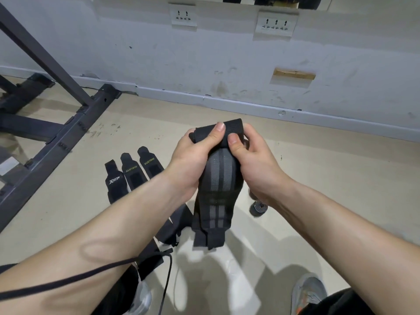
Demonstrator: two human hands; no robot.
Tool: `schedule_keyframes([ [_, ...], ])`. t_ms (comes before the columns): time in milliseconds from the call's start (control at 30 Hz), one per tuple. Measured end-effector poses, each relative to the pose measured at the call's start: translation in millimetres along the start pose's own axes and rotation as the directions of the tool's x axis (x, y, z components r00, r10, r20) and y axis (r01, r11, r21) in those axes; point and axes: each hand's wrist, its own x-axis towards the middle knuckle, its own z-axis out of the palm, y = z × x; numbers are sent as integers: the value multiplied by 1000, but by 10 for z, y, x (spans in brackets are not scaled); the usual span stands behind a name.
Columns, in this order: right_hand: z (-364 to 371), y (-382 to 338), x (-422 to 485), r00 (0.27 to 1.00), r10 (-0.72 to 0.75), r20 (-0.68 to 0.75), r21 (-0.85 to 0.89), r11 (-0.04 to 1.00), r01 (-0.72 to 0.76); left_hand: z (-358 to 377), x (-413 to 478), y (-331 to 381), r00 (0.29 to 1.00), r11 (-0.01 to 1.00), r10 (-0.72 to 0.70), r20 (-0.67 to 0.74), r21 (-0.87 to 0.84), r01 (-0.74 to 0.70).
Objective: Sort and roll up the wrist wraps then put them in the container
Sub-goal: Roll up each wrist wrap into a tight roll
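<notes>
I hold a black wrist wrap [219, 189] with two grey stripes up in front of me. Its top end is curled into a partial roll, and the rest hangs down towards the floor. My left hand [195, 153] grips the rolled top from the left, thumb across the front. My right hand [247, 160] pinches it from the right, thumb on the roll. Three flat black wraps [131, 173] lie side by side on the floor to the left, one marked XTEP and two marked XUEYING. A rolled wrap [259, 209] sits on the floor under my right wrist. No container shows.
A dark metal rack frame [56, 137] stands on the floor at the left. The wall with sockets [276, 25] runs across the back. A black strap and cord [166, 269] hang below my left arm. My grey shoe [310, 292] is at the bottom right.
</notes>
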Motion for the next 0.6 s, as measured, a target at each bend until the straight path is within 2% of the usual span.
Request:
schedule_keyframes([
  [100,-7,-2,-17,997,23,78,94,995,-31,-79,11,75,999,1000,-28,-19,-13,28],
  [167,3,4,-39,993,82,80,125,988,-92,-106,16,75,999,1000,-30,-40,-8,30],
  [233,16,35,-70,989,136,58,91,986,-141,-113,22,82,999,998,-29,-39,-53,27],
  [333,69,96,-123,986,159,49,-49,986,-157,-113,56,72,998,995,3,-66,-98,-9],
  [433,98,123,-121,988,152,40,-124,981,-146,-115,80,-23,988,992,121,-93,-20,-123],
  [500,82,120,-95,984,168,53,-102,981,-162,-120,91,-88,972,972,228,-58,76,-223],
  [600,40,87,-57,982,176,75,-33,984,-174,-141,111,-97,959,951,285,0,122,-282],
])
